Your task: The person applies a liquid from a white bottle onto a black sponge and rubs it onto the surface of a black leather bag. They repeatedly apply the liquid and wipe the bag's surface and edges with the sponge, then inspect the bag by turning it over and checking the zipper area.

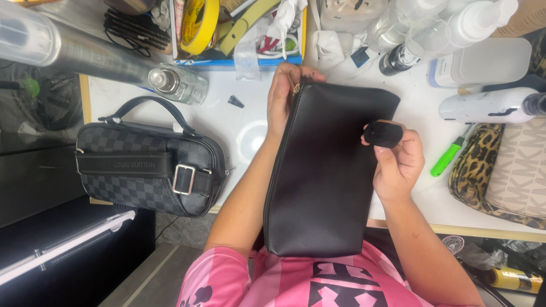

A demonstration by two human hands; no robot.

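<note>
Hands: two, the left hand (282, 96) and the right hand (398, 165)
Black pouches: one black pouch (327, 176)
Small black pads: one black pad (383, 134)
Checked handbags: one checked handbag (145, 165)
Leopard-print bags: one leopard-print bag (475, 170)
Yellow tape rolls: one tape roll (200, 23)
Green markers: one green marker (446, 159)

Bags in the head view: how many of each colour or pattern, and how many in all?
Plain black pouch, held by the left hand and right hand: 1
Dark checkered handbag: 1
Leopard-print bag: 1
Beige patterned bag: 1
Total: 4
</note>
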